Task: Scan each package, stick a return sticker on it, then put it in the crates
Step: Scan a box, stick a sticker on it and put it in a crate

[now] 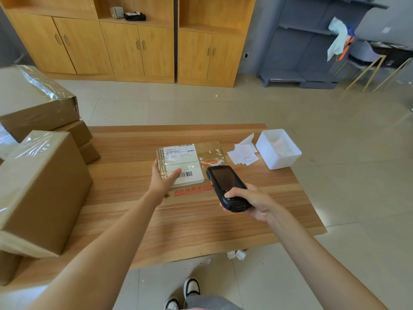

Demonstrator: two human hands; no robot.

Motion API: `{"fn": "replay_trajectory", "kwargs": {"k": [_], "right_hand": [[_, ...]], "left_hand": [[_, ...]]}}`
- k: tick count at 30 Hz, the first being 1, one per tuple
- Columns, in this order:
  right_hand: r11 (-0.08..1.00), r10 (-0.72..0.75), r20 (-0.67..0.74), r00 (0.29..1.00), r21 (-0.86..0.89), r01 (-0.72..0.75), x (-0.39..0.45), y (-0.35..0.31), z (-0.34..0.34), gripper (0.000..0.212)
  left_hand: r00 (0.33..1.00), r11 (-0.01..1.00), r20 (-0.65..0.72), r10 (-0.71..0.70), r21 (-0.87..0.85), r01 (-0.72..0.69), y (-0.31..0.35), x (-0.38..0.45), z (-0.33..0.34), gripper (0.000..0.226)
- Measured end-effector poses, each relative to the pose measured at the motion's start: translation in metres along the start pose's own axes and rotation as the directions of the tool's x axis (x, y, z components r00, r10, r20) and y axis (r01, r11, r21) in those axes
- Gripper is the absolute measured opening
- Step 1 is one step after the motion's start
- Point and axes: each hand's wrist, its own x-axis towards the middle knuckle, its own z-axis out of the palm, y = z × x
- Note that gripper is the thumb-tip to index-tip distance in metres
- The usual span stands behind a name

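A flat brown package (190,162) with a white shipping label and red "MAKEUP" print lies on the wooden table (178,220). My left hand (162,180) grips its left edge, thumb on the label beside a barcode. My right hand (248,201) holds a black handheld scanner (226,186) just right of the package, screen up. A red scan line falls on the package's taped right part. Loose white return stickers (243,153) lie in a small pile to the right of the package.
A white plastic bin (278,151) stands at the table's far right corner. Several taped cardboard boxes (40,191) are stacked on the left of the table. Wooden cabinets (134,41) line the back wall. Paper scraps (237,254) lie on the floor.
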Motion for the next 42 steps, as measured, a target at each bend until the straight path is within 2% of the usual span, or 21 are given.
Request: {"fn": "replay_trajectory", "kwargs": {"k": [5, 14, 29, 36, 38, 42], "right_hand": [[1.0, 0.017, 0.043, 0.999, -0.017, -0.016, -0.008, 0.006, 0.004, 0.051], [0.996, 0.074, 0.152, 0.986, -0.063, -0.065, -0.015, 0.019, 0.03, 0.049], [0.996, 0.072, 0.182, 0.981, -0.057, -0.063, -0.015, 0.016, 0.033, 0.05], [0.996, 0.075, 0.187, 0.979, -0.051, -0.067, -0.014, 0.017, 0.032, 0.042], [0.999, 0.045, 0.174, 0.984, -0.013, -0.043, -0.013, 0.016, 0.031, 0.037], [0.996, -0.067, 0.028, 0.997, 0.06, 0.066, 0.002, 0.011, 0.018, 0.053]], "left_hand": [[1.0, 0.999, -0.011, 0.028, -0.015, -0.028, 0.003, -0.005, 0.002, 0.088], [1.0, 1.0, -0.012, -0.017, -0.012, 0.017, 0.004, -0.008, 0.002, 0.056], [1.0, 1.0, -0.026, -0.006, -0.022, 0.006, 0.008, -0.01, 0.006, 0.052], [0.999, 1.0, -0.039, -0.022, -0.021, 0.021, 0.01, -0.009, 0.007, 0.052], [0.999, 0.999, -0.036, -0.04, -0.021, 0.039, 0.011, -0.009, 0.007, 0.052], [0.998, 0.998, -0.022, -0.062, -0.022, 0.061, 0.015, -0.009, 0.005, 0.051]]}}
